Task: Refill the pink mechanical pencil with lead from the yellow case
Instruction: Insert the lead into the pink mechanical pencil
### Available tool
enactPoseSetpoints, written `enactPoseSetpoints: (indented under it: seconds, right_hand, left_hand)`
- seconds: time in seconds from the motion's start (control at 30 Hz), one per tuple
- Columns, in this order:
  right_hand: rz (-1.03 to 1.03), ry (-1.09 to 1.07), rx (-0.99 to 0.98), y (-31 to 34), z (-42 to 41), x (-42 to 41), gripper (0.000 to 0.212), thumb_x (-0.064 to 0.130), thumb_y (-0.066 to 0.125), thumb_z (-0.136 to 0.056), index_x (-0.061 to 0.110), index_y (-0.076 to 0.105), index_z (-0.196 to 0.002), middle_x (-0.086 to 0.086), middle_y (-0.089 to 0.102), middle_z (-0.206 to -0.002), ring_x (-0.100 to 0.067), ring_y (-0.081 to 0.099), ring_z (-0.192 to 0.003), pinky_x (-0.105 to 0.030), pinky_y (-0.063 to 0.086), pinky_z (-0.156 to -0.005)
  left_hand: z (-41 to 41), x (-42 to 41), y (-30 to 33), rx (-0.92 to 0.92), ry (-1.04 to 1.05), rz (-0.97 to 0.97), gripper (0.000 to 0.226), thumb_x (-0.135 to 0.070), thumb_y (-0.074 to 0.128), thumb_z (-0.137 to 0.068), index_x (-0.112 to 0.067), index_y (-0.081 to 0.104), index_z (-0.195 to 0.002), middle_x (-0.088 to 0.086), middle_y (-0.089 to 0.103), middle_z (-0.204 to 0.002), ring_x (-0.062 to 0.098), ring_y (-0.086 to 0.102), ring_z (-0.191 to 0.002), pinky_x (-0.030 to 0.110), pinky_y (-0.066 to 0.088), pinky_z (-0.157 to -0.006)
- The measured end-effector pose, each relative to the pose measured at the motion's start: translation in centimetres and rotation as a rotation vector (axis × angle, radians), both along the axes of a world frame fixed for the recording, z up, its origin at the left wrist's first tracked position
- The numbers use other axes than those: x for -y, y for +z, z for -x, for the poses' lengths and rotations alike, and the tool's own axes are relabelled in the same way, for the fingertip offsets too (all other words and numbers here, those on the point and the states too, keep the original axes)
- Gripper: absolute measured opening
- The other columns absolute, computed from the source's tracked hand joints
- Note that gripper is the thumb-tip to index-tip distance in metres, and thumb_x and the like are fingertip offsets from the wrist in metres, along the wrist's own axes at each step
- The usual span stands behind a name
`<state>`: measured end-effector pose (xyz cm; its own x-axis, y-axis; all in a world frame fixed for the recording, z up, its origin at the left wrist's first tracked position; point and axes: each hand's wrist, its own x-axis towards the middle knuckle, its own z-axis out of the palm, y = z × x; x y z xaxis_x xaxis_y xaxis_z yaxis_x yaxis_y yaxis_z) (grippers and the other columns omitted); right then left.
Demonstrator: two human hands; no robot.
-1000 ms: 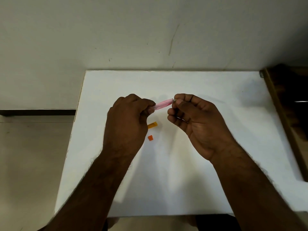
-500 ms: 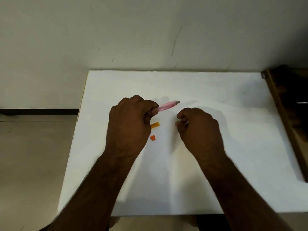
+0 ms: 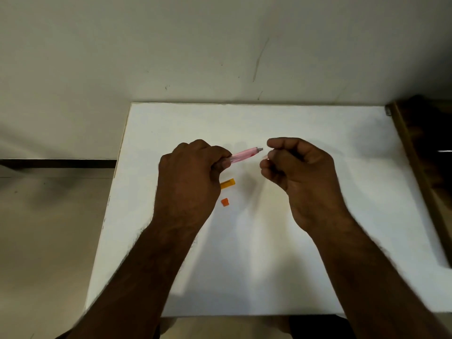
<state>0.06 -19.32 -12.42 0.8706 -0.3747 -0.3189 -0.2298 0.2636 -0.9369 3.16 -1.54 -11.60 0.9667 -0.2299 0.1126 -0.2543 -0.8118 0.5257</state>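
Now the left hand (image 3: 190, 182) grips the pink mechanical pencil (image 3: 244, 154), whose long axis points its grey end at the right hand (image 3: 300, 172), just beside it. Those curled fingers may pinch something; I cannot tell. Nearer the person than the pencil, the yellow case (image 3: 228, 183) lies on the white table (image 3: 318, 123).

A translucent pink pencil (image 3: 244, 154) with grey tip, yellow case (image 3: 228, 183), small orange cap (image 3: 225, 202), plain white tabletop (image 3: 305, 123).

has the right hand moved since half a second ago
Yes. The right hand has risen away from the person, from level with the yellow case up to the pink pencil's end.
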Motion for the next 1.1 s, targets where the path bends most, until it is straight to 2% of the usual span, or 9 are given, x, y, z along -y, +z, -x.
enactPoseSetpoints:
  seconds: [0.1,0.23,0.7,1.1]
  right_hand:
    - [-0.184,-0.058,0.01,0.62,-0.04,0.18,0.013,-0.003,0.066,-0.092,0.006,0.072,-0.097,-0.009,0.07,-0.081,-0.021,0.072,-0.071,-0.025,0.059,-0.071]
    - [-0.252,-0.061,0.026,1.04,-0.03,0.19,0.013,-0.003,0.068,-0.09,0.009,0.068,-0.094,-0.011,0.073,-0.087,-0.021,0.074,-0.075,-0.027,0.059,-0.073]
    - [-0.143,-0.015,0.063,1.03,0.0,0.13,0.021,-0.011,0.066,-0.089,0.01,0.064,-0.085,-0.008,0.076,-0.084,-0.023,0.076,-0.079,-0.027,0.059,-0.075]
    - [-0.032,0.015,0.079,0.94,0.02,-0.09,0.023,-0.009,0.069,-0.088,0.012,0.066,-0.081,-0.015,0.075,-0.092,-0.026,0.079,-0.083,-0.029,0.06,-0.075]
  left_hand:
    - [0.02,0.06,-0.07,-0.002,0.008,0.014,0.018,-0.019,0.06,-0.094,-0.025,0.074,-0.103,0.0,0.07,-0.09,0.029,0.061,-0.087,0.049,0.049,-0.079]
    - [0.0,0.16,-0.12,-0.003,0.009,0.015,0.018,-0.019,0.06,-0.094,-0.025,0.075,-0.103,0.001,0.071,-0.09,0.029,0.062,-0.088,0.049,0.049,-0.08]
    - [-0.03,-0.01,-0.2,0.012,0.006,0.021,0.019,-0.02,0.059,-0.094,-0.024,0.075,-0.103,0.001,0.072,-0.091,0.031,0.063,-0.087,0.049,0.05,-0.078]
    - [-0.08,0.02,-0.3,0.02,-0.012,0.004,0.019,-0.022,0.058,-0.095,-0.024,0.075,-0.104,0.001,0.072,-0.091,0.03,0.062,-0.087,0.048,0.049,-0.078]
